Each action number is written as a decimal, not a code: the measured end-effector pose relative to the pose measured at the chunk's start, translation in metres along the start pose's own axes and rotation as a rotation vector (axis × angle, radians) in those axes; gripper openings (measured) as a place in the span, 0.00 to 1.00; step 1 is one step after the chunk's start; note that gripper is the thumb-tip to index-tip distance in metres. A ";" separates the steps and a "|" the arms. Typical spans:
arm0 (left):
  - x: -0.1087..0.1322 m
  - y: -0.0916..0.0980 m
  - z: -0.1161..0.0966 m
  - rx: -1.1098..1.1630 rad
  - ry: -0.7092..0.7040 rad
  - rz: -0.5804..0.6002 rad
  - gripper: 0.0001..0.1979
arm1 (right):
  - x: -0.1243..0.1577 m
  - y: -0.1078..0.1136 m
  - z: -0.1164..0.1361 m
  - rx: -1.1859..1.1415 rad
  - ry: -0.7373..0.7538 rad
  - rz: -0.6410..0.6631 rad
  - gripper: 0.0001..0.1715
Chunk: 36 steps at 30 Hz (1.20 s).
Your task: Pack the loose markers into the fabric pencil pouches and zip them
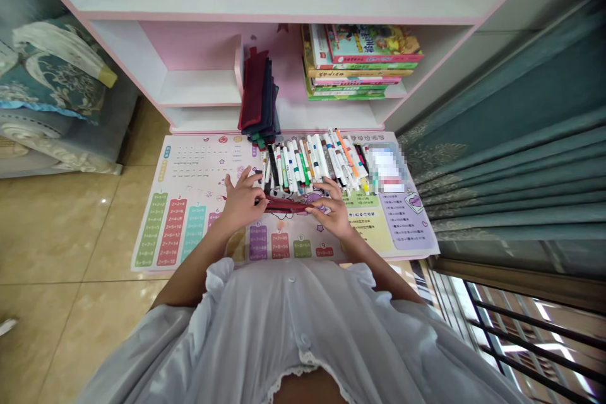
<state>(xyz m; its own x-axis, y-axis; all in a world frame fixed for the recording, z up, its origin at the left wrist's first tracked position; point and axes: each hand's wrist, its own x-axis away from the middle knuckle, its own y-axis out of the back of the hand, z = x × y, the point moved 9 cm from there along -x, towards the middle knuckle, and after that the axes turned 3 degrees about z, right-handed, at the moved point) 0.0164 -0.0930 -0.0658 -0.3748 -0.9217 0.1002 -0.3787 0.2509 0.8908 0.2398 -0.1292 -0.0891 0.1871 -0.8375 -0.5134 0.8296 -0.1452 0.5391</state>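
Observation:
A dark red pencil pouch (284, 204) is stretched sideways between my two hands, low over the desk top. My left hand (243, 197) pinches its left end between thumb and finger, the other fingers raised. At the right end, the thumb and fingertips of my right hand (333, 210) grip the pouch. Just beyond it lies a wide row of marker pens (317, 158), mostly white with coloured bands, pointing away from me. Whether anything is inside the pouch cannot be seen.
Several dark red and navy pouches (258, 91) lean in a stack behind the pens. Books (360, 63) are piled on the pink and white shelf (284, 0). A blurred white item (388, 167) lies right of the pens on the printed desk top (189, 158). Curtains (497, 139) hang at right.

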 end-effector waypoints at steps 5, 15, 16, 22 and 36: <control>0.002 0.002 0.002 -0.015 0.009 -0.001 0.10 | 0.001 0.000 0.000 -0.003 -0.003 0.000 0.11; 0.005 0.008 0.010 -0.009 0.036 -0.015 0.10 | 0.001 0.001 -0.001 -0.014 -0.029 0.008 0.11; 0.005 0.008 0.011 -0.011 0.039 -0.016 0.10 | 0.001 0.001 -0.001 -0.016 -0.029 0.007 0.11; 0.007 0.011 0.017 -0.002 0.064 -0.006 0.10 | 0.000 0.002 0.002 -0.016 0.003 -0.007 0.11; 0.012 0.014 0.025 0.019 0.098 -0.034 0.09 | 0.001 0.002 0.001 -0.009 -0.015 -0.001 0.11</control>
<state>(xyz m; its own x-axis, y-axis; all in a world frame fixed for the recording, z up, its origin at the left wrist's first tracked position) -0.0147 -0.0931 -0.0638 -0.2774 -0.9540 0.1139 -0.4059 0.2238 0.8861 0.2415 -0.1311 -0.0879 0.1785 -0.8452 -0.5038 0.8347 -0.1411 0.5324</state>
